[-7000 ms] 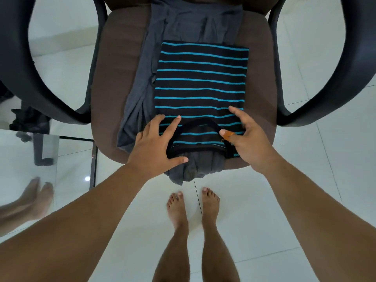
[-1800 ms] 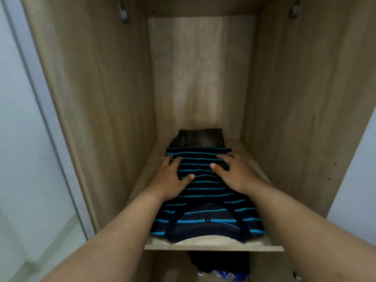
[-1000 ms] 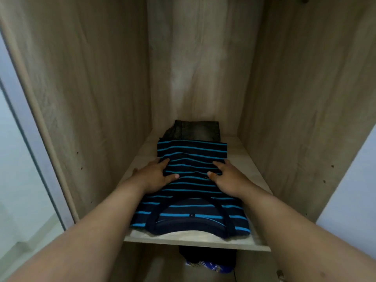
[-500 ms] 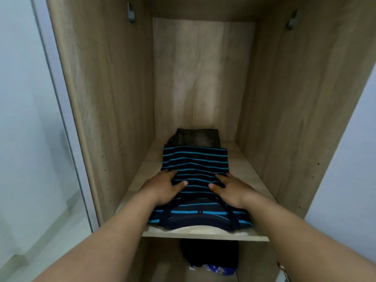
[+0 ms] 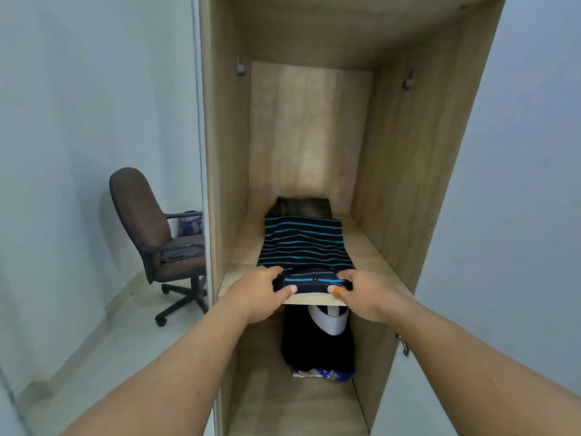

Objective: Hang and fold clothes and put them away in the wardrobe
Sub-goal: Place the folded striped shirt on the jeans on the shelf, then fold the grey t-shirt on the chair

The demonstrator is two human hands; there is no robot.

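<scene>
Dark garment (image 5: 301, 207) at the shelf (image 5: 371, 247) back is mostly hidden behind the striped shirt (image 5: 303, 243). Left hand (image 5: 257, 294) and right hand (image 5: 364, 294) each pinch the shirt's front edge. Below: black clothes (image 5: 317, 350), white item (image 5: 328, 319) partly cut off.

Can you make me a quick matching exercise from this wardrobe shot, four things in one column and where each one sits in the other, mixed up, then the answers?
Things:
1. striped shirt
2. dark folded garment
3. black clothes pile
4. office chair

Places:
A. on the floor outside the wardrobe, to its left
B. at the back of the shelf, behind the stripes
C. below the shelf, in the lower compartment
D. at the shelf's front edge, held by the left hand and right hand

Pairs: 1-D, 2-B, 3-C, 4-A
</scene>
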